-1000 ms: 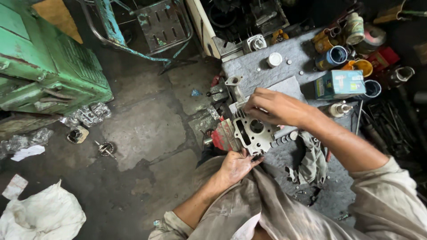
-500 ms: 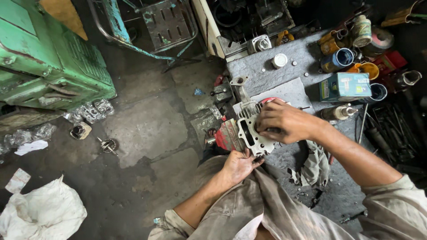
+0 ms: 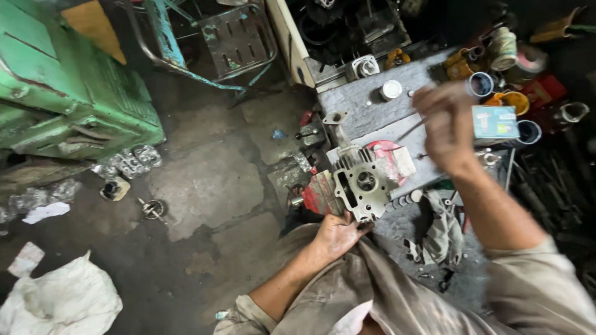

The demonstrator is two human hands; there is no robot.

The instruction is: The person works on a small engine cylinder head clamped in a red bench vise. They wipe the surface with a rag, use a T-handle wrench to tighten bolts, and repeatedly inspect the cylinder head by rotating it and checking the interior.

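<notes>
Open tins on grey tabletop, contents dark, unclear. Left hand grip closed on finned metal cylinder head. Right hand, blurred, pinches thin rod.

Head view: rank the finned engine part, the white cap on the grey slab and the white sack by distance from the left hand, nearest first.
1. Finned engine part, just above the left hand.
2. White cap, farther up the bench.
3. White sack, bottom-left on the floor.

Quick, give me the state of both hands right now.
Left hand: fingers curled at the lower edge of the finned metal engine part, steadying it.
Right hand: raised and blurred, closed on a thin metal rod.
</notes>
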